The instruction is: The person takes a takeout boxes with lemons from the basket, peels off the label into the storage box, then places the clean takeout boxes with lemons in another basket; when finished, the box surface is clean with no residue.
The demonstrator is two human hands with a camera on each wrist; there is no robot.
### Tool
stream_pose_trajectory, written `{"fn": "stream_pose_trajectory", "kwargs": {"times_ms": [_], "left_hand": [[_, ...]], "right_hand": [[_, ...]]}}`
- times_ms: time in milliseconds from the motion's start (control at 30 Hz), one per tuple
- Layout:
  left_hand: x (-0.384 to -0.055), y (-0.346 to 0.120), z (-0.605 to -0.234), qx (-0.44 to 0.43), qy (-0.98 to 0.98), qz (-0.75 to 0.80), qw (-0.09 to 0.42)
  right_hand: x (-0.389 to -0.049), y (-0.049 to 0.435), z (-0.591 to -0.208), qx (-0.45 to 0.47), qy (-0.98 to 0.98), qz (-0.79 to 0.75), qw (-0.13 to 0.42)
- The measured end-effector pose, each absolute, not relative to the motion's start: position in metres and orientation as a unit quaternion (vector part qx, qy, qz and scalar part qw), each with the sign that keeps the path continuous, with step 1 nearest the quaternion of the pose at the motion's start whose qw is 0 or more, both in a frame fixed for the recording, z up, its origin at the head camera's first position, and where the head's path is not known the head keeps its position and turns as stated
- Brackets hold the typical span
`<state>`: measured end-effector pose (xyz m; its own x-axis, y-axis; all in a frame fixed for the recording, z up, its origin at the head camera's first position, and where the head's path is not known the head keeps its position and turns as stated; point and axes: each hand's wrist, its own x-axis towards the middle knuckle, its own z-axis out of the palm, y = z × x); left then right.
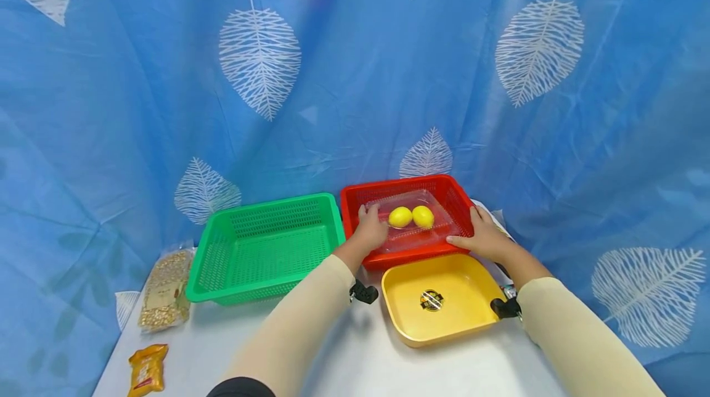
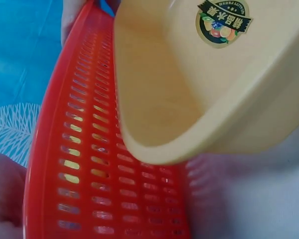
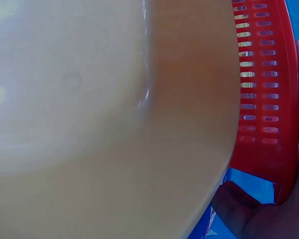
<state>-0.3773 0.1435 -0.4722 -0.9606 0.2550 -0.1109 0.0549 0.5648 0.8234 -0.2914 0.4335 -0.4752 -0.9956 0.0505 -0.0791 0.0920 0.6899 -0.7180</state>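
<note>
Two yellow lemons [image 1: 412, 217] lie side by side with a clear plastic tray [image 1: 413, 237] inside the red basket [image 1: 349, 200]. My left hand [image 1: 366, 235] reaches over the basket's front left and holds the tray's left edge, its fingertips partly hidden. At the basket's right front corner, my right hand [image 1: 485, 238] grips the rim, thumb inside and fingers outside. The right wrist view shows part of that hand [image 3: 268, 219] around the red corner. In the left wrist view, the red slotted wall [image 2: 104, 149] hides most of the lemons.
Just in front stands a yellow tray [image 1: 455, 304] with a round label. A green basket [image 1: 277, 255] is to the left. Farther left lie a bag of grains [image 1: 166, 292] and an orange snack packet [image 1: 147, 370]. A blue leaf-print curtain [image 1: 355, 76] hangs behind.
</note>
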Motion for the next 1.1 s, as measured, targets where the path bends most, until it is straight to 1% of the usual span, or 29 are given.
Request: {"fn": "stream_pose_trajectory", "kwargs": {"times_ms": [133, 233, 467, 533, 733, 900, 1100], "left_hand": [[-0.375, 0.146, -0.473, 0.089, 0.881, 0.446, 0.13], [-0.374, 0.144, -0.472, 0.091, 0.89, 0.43, 0.122], [-0.372, 0.134, -0.466, 0.081, 0.912, 0.401, 0.023], [-0.37, 0.13, -0.463, 0.081, 0.91, 0.406, 0.01], [-0.363, 0.114, -0.453, 0.11, 0.902, 0.418, 0.006], [-0.362, 0.098, -0.446, 0.132, 0.894, 0.428, -0.008], [-0.345, 0.08, -0.438, 0.128, 0.89, 0.438, 0.013]], "right_hand": [[-0.29, 0.435, -0.476, 0.043, 0.921, -0.387, 0.025], [-0.295, 0.433, -0.476, 0.042, 0.922, -0.384, 0.03], [-0.31, 0.428, -0.476, 0.031, 0.923, -0.38, 0.047], [-0.313, 0.426, -0.475, 0.029, 0.924, -0.377, 0.05], [-0.318, 0.422, -0.473, 0.028, 0.923, -0.379, 0.056], [-0.325, 0.425, -0.473, 0.035, 0.93, -0.361, 0.063], [-0.325, 0.436, -0.473, 0.041, 0.94, -0.329, 0.077]]}}
